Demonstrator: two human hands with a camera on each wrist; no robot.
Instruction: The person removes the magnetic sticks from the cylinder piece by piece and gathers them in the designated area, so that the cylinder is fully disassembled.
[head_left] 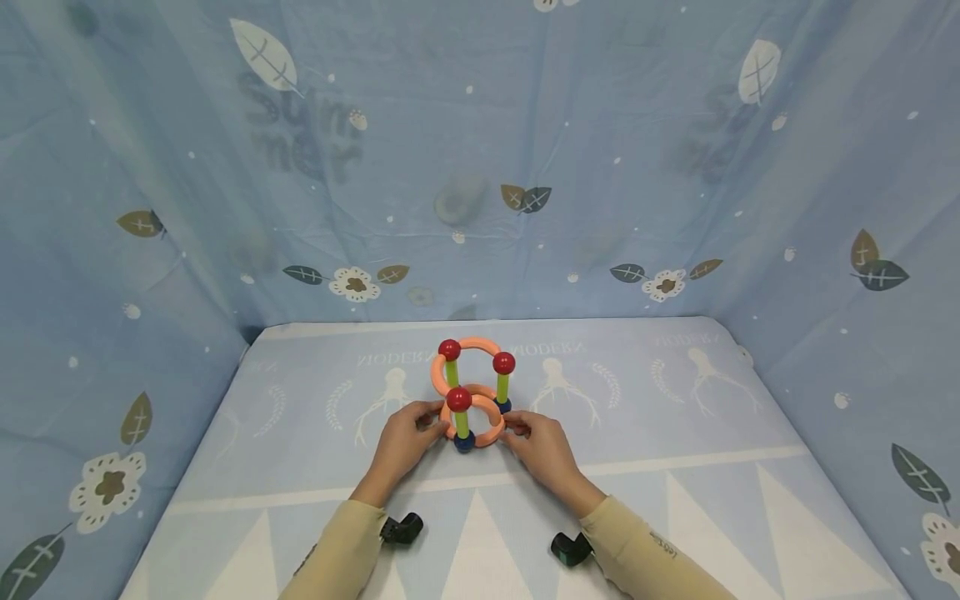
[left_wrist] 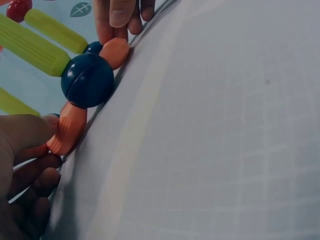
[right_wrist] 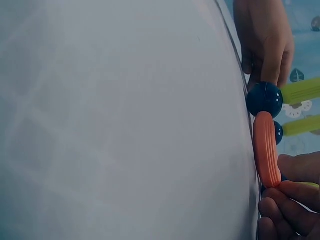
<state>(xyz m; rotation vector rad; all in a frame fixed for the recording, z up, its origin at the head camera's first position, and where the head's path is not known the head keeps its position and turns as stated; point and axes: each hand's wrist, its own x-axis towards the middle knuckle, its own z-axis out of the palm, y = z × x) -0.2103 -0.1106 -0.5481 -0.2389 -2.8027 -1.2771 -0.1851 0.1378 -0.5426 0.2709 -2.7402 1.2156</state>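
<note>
Held ball-and-rod frame (head_left: 462, 424) on counter (head_left: 675, 417), twd far edge, approx. midway btwn L + R edges. Pinched orange base arcs (right_wrist: 266, 150) btwn thumb + fingertips, w/ L hand (head_left: 403, 435) on left side, R hand (head_left: 544, 448) on right, abt. equally near. Had lime rods (head_left: 502, 388) upright, long axes vertical, w/ red balls (head_left: 504, 362) on top.

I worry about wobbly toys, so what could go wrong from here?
The left hand and right hand pinch low orange curved pieces; uneven pulling might part a joint at the blue balls. The upright green rods carry red balls on top, so a knock might tilt or loosen one.
</note>
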